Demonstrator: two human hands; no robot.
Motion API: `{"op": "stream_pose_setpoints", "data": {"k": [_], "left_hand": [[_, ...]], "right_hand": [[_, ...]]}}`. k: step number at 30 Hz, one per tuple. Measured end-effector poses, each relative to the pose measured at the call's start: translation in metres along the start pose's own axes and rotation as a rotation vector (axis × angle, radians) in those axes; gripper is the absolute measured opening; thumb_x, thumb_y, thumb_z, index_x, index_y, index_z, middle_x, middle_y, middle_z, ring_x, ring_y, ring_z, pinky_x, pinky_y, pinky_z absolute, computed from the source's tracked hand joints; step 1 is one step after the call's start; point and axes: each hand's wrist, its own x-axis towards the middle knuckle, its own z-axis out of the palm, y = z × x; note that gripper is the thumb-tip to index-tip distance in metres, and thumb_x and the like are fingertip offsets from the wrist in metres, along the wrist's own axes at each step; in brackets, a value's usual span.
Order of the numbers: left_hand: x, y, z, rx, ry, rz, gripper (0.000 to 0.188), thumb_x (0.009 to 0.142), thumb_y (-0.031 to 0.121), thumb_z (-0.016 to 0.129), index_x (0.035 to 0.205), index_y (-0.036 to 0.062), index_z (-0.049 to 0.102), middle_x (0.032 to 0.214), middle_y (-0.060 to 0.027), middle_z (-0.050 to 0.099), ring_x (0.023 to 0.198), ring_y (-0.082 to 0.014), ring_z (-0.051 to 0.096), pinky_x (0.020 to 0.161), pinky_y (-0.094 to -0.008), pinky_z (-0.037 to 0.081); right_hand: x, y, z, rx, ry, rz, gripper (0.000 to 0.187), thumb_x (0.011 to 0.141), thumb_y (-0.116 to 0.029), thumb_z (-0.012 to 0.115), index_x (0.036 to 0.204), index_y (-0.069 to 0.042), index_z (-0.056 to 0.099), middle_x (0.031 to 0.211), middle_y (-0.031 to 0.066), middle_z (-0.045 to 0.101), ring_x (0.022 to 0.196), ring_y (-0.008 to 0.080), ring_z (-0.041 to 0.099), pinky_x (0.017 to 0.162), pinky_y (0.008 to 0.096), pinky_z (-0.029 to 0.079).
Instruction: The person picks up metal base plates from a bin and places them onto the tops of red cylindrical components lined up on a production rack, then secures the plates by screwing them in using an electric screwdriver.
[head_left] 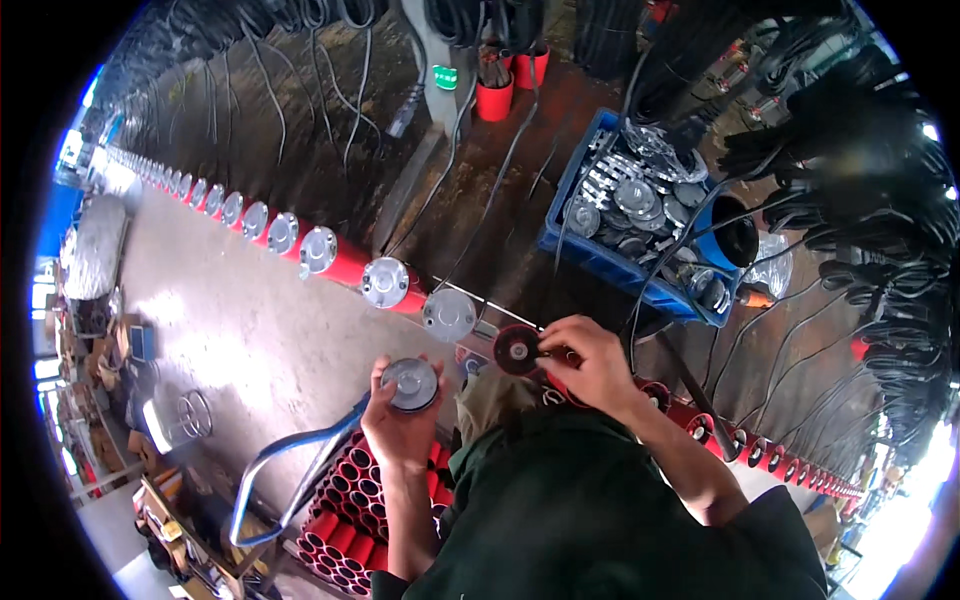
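In my left hand [400,425], a round silver metal end cap [411,383] is held by its edge, with the fingers curled around it. My right hand [588,365] is pinched at the rim of an open red cylinder [517,350], whose inside is dark with a pale round centre. Whatever lies between those fingertips is too small to make out. Just left of that cylinder stands a red one covered by a silver cap [448,315]. Another capped cylinder [385,282] follows it in the line.
Several capped red cylinders [318,250] run off to the far left; open ones [700,428] continue right. A blue crate [625,272] of metal caps stands ahead, beside a blue-rimmed dark container [727,230]. Black cables [860,180] hang around. Red tubes [345,540] are stacked lower left by a blue-and-silver handle [270,450].
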Motion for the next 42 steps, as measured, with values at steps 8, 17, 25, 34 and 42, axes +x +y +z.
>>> {"op": "stream_pose_setpoints", "data": {"k": [8, 17, 25, 34, 42], "left_hand": [[-0.007, -0.027, -0.008, -0.063, 0.075, -0.055, 0.041, 0.095, 0.013, 0.053, 0.136, 0.0182, 0.056, 0.136, -0.0269, 0.060, 0.128, -0.0494, 0.057, 0.106, -0.0598, 0.048], [-0.010, -0.028, -0.002, -0.057, 0.105, -0.076, 0.040, 0.095, 0.011, 0.053, 0.134, 0.0170, 0.053, 0.134, -0.0246, 0.062, 0.126, -0.0472, 0.060, 0.102, -0.0586, 0.050], [-0.006, -0.032, 0.004, -0.044, 0.101, -0.082, 0.041, 0.093, 0.009, 0.055, 0.133, 0.0156, 0.052, 0.133, -0.0237, 0.062, 0.124, -0.0475, 0.061, 0.102, -0.0583, 0.050], [-0.007, -0.041, 0.012, -0.004, 0.073, -0.108, 0.040, 0.096, 0.014, 0.053, 0.136, 0.0165, 0.052, 0.137, -0.0272, 0.060, 0.126, -0.0488, 0.060, 0.102, -0.0586, 0.051], [-0.018, -0.046, 0.024, 0.025, -0.102, -0.135, 0.048, 0.096, 0.022, 0.059, 0.142, 0.0168, 0.048, 0.143, -0.0247, 0.059, 0.131, -0.0446, 0.058, 0.111, -0.0565, 0.045]], "right_hand": [[0.012, 0.016, 0.028, -0.238, -0.129, -0.164, 0.037, 0.080, -0.010, 0.082, 0.115, -0.010, 0.069, 0.112, 0.0101, 0.071, 0.102, 0.0339, 0.068, 0.089, 0.0440, 0.055], [0.017, 0.018, 0.028, -0.271, -0.166, -0.214, 0.041, 0.077, -0.010, 0.085, 0.115, -0.010, 0.068, 0.111, 0.0095, 0.072, 0.099, 0.0321, 0.069, 0.086, 0.0429, 0.055], [0.018, 0.021, 0.026, -0.293, -0.180, -0.268, 0.045, 0.074, -0.008, 0.086, 0.115, -0.009, 0.068, 0.110, 0.0076, 0.070, 0.098, 0.0288, 0.068, 0.086, 0.0411, 0.053], [0.019, 0.025, 0.028, -0.276, -0.171, -0.275, 0.043, 0.075, -0.012, 0.087, 0.113, -0.009, 0.068, 0.109, 0.0080, 0.069, 0.100, 0.0292, 0.068, 0.089, 0.0415, 0.055], [0.011, -0.011, 0.011, -0.164, -0.090, -0.264, 0.049, 0.077, -0.022, 0.090, 0.119, -0.008, 0.067, 0.114, 0.0094, 0.069, 0.103, 0.0314, 0.069, 0.087, 0.0423, 0.058]]}}
